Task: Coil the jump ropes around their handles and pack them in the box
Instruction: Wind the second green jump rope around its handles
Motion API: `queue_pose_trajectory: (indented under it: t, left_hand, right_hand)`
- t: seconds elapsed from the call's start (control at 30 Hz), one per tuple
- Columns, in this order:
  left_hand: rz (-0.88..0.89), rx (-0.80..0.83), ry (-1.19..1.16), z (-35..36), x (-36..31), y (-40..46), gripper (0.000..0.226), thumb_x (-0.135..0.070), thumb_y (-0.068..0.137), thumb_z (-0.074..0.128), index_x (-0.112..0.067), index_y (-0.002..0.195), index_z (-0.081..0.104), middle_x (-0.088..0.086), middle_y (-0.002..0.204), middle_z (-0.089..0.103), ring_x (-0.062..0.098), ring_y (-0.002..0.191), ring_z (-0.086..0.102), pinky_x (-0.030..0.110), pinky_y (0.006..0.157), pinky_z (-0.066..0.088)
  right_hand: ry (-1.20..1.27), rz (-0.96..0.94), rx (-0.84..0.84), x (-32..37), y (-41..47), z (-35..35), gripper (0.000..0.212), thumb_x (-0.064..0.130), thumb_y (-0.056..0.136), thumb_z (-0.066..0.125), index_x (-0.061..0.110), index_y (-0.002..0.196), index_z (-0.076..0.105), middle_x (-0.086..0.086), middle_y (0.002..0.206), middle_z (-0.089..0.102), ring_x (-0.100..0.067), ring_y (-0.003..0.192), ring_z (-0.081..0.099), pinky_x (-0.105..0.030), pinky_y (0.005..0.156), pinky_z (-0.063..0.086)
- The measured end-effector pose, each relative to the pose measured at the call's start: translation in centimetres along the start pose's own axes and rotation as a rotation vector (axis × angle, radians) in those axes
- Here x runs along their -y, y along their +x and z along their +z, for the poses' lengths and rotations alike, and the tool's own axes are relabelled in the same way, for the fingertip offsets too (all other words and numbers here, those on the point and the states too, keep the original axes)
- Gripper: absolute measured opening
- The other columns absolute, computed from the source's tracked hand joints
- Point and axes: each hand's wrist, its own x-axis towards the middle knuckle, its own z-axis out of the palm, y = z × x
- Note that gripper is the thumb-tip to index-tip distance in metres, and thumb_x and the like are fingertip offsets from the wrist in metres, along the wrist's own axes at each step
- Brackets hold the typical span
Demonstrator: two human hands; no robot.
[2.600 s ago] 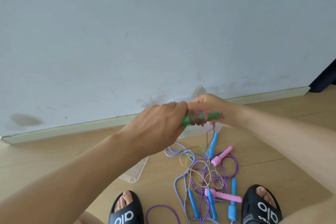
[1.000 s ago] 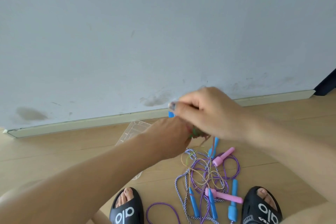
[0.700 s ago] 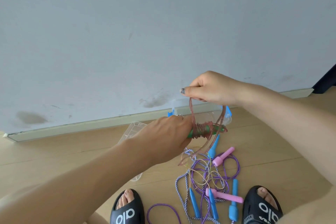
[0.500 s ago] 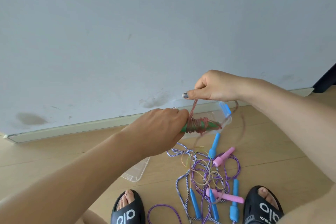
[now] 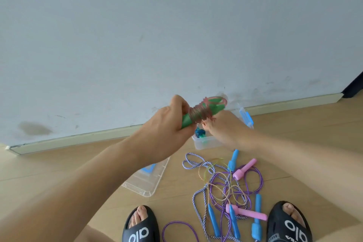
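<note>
My left hand [image 5: 167,124] grips the near end of a pair of green handles [image 5: 214,108] held up above the floor. A pinkish-brown rope [image 5: 200,113] is coiled tightly round their middle, with a small loop at the far tip. My right hand [image 5: 225,129] is just below the coil, fingertips pinching the rope's end. Under both hands stands a clear plastic box [image 5: 206,143] with blue latches; a coiled blue rope [image 5: 200,133] lies inside. On the floor lies a tangle of purple, striped and thin ropes [image 5: 225,184] with blue handles [image 5: 213,220] and pink handles [image 5: 245,169].
The box's clear lid [image 5: 149,179] lies on the wooden floor to the left of the tangle. My feet in black slides [image 5: 140,226] flank the ropes at the bottom edge. A grey wall and skirting board [image 5: 78,137] run behind the box.
My right hand has dropped from above the handles to below them, drawing the last loose loop tight. The left hand tilted the handles' far end upward.
</note>
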Motion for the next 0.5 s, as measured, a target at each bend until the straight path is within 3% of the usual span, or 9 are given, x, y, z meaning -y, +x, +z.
queue_pose_trajectory:
  t: [0.07, 0.13, 0.33, 0.5]
  left_hand:
    - [-0.088, 0.007, -0.06, -0.4, 0.2, 0.4, 0.021, -0.026, 0.095, 0.055, -0.018, 0.105, 0.039, 0.0, 0.075, 0.054, 0.013, 0.063, 0.045, 0.018, 0.054, 0.036]
    - [-0.181, 0.02, -0.096, -0.5, 0.7, 0.9, 0.022, -0.026, 0.094, 0.055, -0.021, 0.108, 0.039, -0.001, 0.076, 0.054, 0.012, 0.061, 0.045, 0.016, 0.05, 0.036]
    - [-0.302, 0.112, -0.068, -0.2, 2.3, 2.1, 0.013, -0.019, 0.091, 0.055, -0.022, 0.098, 0.045, 0.003, 0.08, 0.054, 0.018, 0.062, 0.046, 0.024, 0.051, 0.035]
    - [-0.34, 0.129, -0.057, 0.9, 2.4, 2.4, 0.011, -0.018, 0.088, 0.056, -0.017, 0.095, 0.046, 0.005, 0.083, 0.054, 0.021, 0.062, 0.047, 0.027, 0.052, 0.037]
  right_hand:
    - [0.038, 0.01, 0.022, 0.9, -0.7, 0.6, 0.049, 0.033, 0.101, 0.035, 0.02, 0.054, 0.033, 0.007, 0.035, 0.032, -0.009, 0.036, 0.029, -0.021, 0.044, 0.026]
    - [0.0, -0.006, 0.018, 1.6, -1.4, 1.0, 0.054, 0.038, 0.104, 0.029, 0.017, 0.054, 0.03, 0.004, 0.038, 0.028, -0.013, 0.038, 0.026, -0.029, 0.051, 0.026]
    - [-0.084, -0.081, -0.029, 2.7, -4.0, 0.7, 0.059, 0.042, 0.104, 0.029, -0.001, 0.068, 0.045, -0.007, 0.053, 0.038, -0.023, 0.053, 0.034, -0.036, 0.056, 0.033]
    - [-0.305, -0.184, -0.058, 3.6, -6.1, 0.0, 0.052, 0.041, 0.104, 0.031, 0.012, 0.062, 0.042, -0.003, 0.052, 0.044, -0.029, 0.058, 0.046, -0.037, 0.057, 0.04]
